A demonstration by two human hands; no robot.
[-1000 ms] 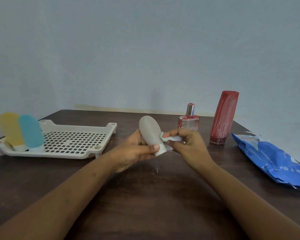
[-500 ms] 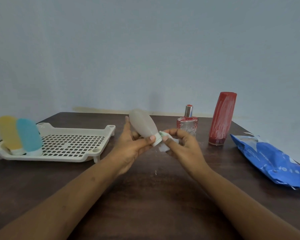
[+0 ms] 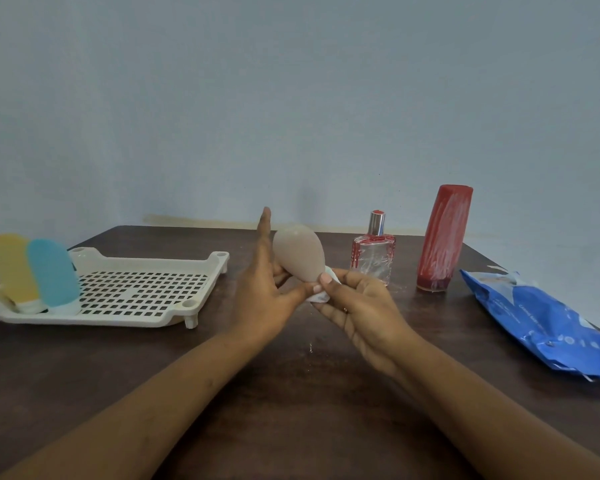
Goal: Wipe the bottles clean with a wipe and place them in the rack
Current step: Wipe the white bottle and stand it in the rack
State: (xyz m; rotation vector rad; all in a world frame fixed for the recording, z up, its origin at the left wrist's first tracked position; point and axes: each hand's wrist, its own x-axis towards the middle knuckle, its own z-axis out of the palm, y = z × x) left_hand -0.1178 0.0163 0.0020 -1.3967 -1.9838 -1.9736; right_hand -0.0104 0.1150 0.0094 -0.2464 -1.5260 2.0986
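Note:
A beige squeeze bottle (image 3: 299, 255) is held cap-down above the table's middle. My left hand (image 3: 264, 289) holds it between thumb and palm, with the fingers stretched straight up behind it. My right hand (image 3: 359, 306) pinches a white wipe (image 3: 321, 295) round the bottle's cap end. A white perforated rack (image 3: 136, 289) sits at the left, and a yellow bottle (image 3: 11, 268) and a blue bottle (image 3: 51, 271) stand in its left end. A clear perfume bottle (image 3: 374, 254) and a tall red bottle (image 3: 442, 237) stand behind my right hand.
A blue pack of wipes (image 3: 541, 317) lies at the right, near the edge of the dark wooden table (image 3: 291, 393). A pale wall rises right behind the table's far edge.
The beige bottle has tilted more upright and its rounded end has risen. My left fingers have straightened up behind it. My right hand stays with the wipe at the cap end.

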